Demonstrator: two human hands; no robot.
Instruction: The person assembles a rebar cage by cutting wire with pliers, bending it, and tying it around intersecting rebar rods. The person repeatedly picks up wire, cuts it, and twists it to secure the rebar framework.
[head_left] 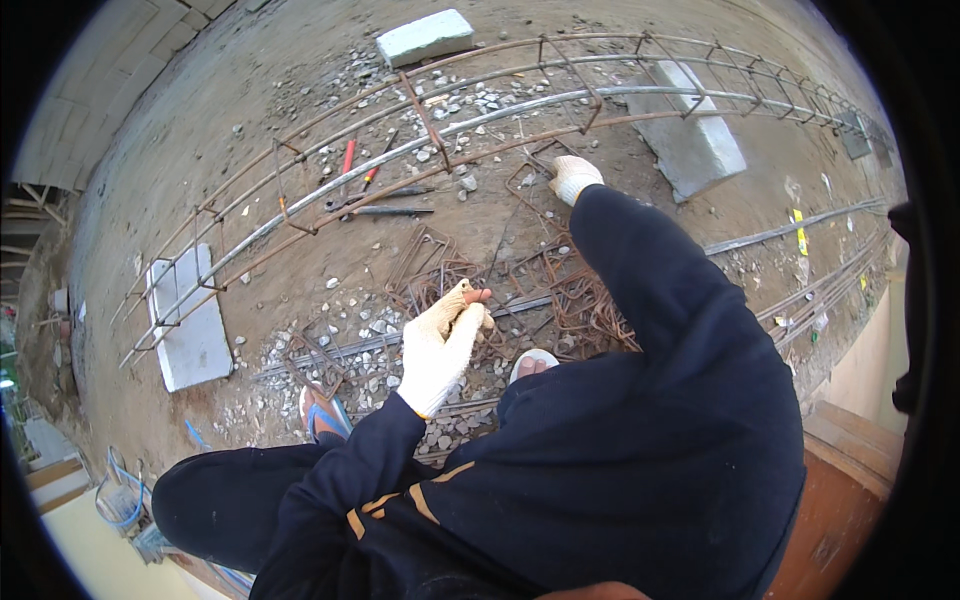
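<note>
My right hand (pixel 575 179), in a cream knit glove, is closed at the end of my outstretched arm. It grips a rusty rebar stirrup (pixel 512 186) beside the near edge of the long rebar cage (pixel 437 138). Nearer to me, my left hand (pixel 440 342) wears a similar glove with one bare fingertip showing. Its fingers are curled together, and whatever they hold is too small to make out. Below and between the hands lies a heap of rusty bent stirrups (pixel 592 305), partly hidden by my right sleeve.
The cage rests across concrete blocks, one at left (pixel 192 330) and one at right (pixel 708 150). Another block (pixel 425 38) lies beyond it. Red-handled cutters (pixel 348 157) lie near the cage. Straight steel bars (pixel 790 226) stretch right over gravelly dirt. My sandalled feet are among the stones.
</note>
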